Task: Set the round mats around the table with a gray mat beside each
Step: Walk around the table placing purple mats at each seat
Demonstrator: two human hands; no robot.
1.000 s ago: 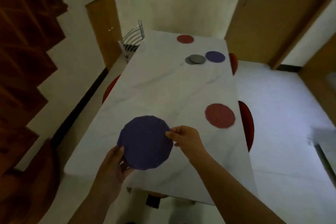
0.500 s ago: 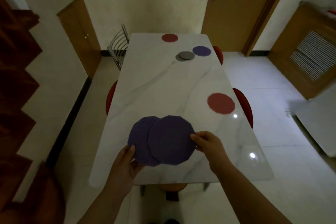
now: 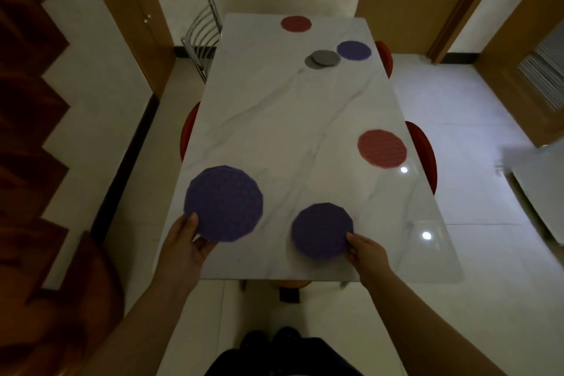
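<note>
My left hand (image 3: 186,243) grips the near edge of a large purple round mat (image 3: 223,203) at the near left of the white marble table (image 3: 283,119). My right hand (image 3: 364,249) pinches the right edge of a smaller-looking purple round mat (image 3: 320,230), low over the table's near end. A red round mat (image 3: 382,148) lies at the right edge, another red mat (image 3: 295,23) at the far end, and a third purple mat (image 3: 354,50) far right. Beside it lies a small stack of gray mats (image 3: 323,58).
Red chair seats show at the table's left side (image 3: 186,131) and right side (image 3: 422,152), with another (image 3: 385,58) further back. A metal-backed chair (image 3: 203,36) stands at the far left corner. Wooden doors line the back walls; a wooden stair edge fills the left.
The two purple mats, overlapping between my hands before, are now apart: the left one moved left, the right one moved right and down toward the near end of the table.
</note>
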